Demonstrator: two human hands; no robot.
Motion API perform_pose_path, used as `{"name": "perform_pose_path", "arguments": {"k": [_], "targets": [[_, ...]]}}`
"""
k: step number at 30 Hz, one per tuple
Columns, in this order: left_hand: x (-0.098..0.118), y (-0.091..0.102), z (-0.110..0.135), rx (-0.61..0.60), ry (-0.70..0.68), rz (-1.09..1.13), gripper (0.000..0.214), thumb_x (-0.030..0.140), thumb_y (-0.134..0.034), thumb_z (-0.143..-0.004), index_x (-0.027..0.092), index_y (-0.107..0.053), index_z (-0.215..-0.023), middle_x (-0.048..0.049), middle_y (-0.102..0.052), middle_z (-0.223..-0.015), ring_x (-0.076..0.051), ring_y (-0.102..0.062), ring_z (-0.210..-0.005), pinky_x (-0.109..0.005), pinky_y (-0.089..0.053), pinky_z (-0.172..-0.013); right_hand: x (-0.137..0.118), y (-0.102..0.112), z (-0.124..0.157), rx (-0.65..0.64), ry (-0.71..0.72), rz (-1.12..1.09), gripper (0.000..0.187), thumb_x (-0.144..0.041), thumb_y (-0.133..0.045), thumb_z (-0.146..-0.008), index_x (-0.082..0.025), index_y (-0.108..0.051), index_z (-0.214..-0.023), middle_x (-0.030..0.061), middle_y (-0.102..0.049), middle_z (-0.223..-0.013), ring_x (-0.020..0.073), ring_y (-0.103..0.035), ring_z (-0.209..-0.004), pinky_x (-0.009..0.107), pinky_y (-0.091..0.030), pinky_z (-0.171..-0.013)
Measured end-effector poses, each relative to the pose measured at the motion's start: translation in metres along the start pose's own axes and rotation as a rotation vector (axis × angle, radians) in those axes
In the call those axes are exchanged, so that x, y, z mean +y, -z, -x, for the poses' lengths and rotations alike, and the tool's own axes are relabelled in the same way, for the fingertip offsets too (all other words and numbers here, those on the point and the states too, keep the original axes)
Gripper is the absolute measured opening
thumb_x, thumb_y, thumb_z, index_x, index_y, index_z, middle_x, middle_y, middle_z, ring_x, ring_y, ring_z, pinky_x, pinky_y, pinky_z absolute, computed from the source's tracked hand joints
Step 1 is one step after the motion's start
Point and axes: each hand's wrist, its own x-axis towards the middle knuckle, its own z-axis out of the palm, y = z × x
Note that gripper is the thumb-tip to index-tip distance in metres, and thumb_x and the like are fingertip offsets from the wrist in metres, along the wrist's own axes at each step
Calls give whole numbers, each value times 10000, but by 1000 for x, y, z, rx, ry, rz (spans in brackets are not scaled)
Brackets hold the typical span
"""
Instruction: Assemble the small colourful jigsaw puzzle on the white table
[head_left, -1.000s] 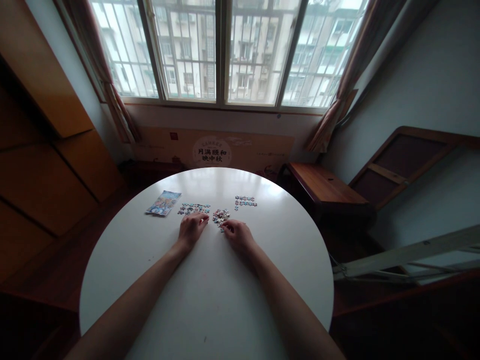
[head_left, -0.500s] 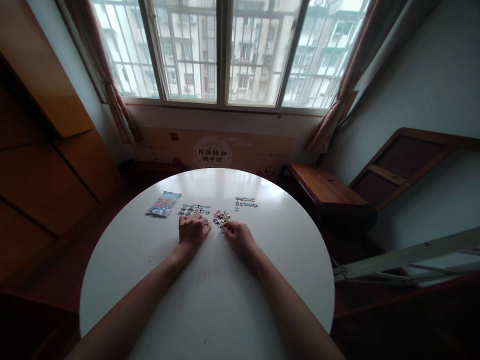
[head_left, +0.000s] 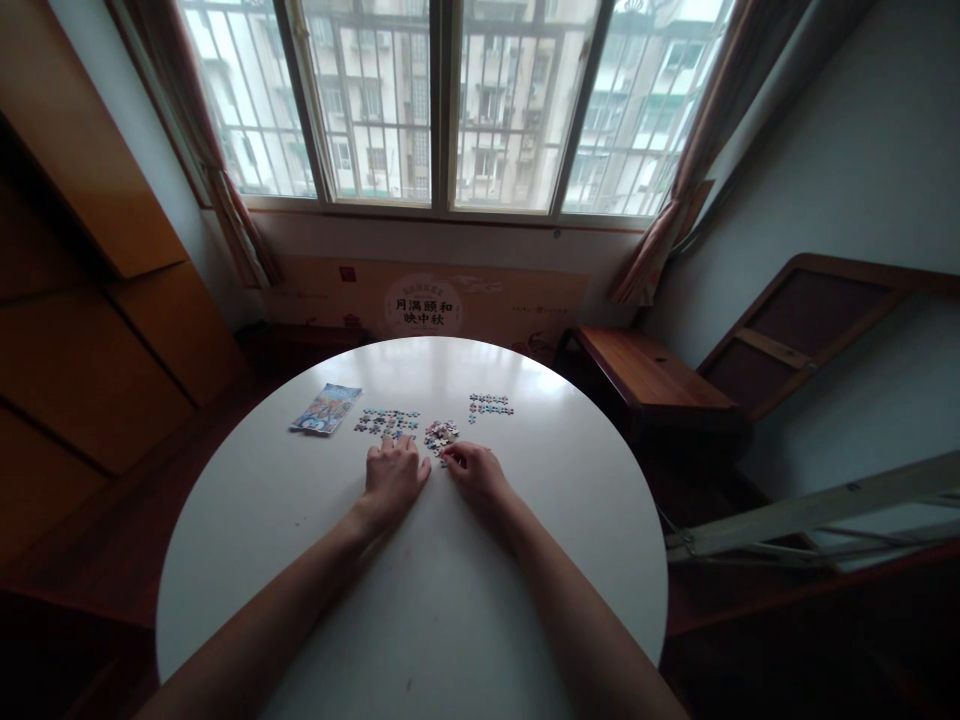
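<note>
The left hand (head_left: 394,476) lies open and flat, palm down, on the round white table (head_left: 420,610), its fingertips just short of a joined strip of puzzle pieces (head_left: 386,420). The right hand (head_left: 475,472) is curled, fingertips drawn together at the near edge of the loose pile of puzzle pieces (head_left: 442,436) (whether it actually pinches a piece I cannot tell). A second joined strip (head_left: 491,404) lies beyond the right hand, and a printed picture card (head_left: 327,408) sits well to the left of the left hand.
</note>
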Motion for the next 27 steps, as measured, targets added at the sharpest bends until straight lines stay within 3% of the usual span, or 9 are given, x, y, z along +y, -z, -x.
{"name": "perform_pose_path", "arguments": {"k": [8, 16, 27], "targets": [[2, -2, 2, -14, -5, 7, 350, 381, -434, -848, 113, -625, -970, -167, -591, -1009, -300, -501, -928, -374, -380, -728, -2, 2, 0, -1, -12, -2, 187, -256, -531, -804, -241, -686, -908, 9, -696, -828, 137, -610, -734, 210, -413, -669], [3, -5, 0, -4, 39, 50, 371, 360, -458, -829, 118, -581, -1083, -176, -550, -1127, -317, -459, -1013, -402, -366, -793, -1, 2, 0, -11, -8, 1, 191, -259, -528, -809, -234, -686, -913, 17, -699, -850, 142, -614, -747, 211, -418, -685], [2, -5, -1, -19, 40, 44, 363, 388, -461, -825, 134, -594, -1047, -157, -560, -1087, -297, -467, -979, -386, -370, -793, 1, 1, 1, 2, 10, -9, 189, -259, -530, -810, -231, -686, -913, 17, -699, -855, 142, -616, -749, 218, -424, -693]]}}
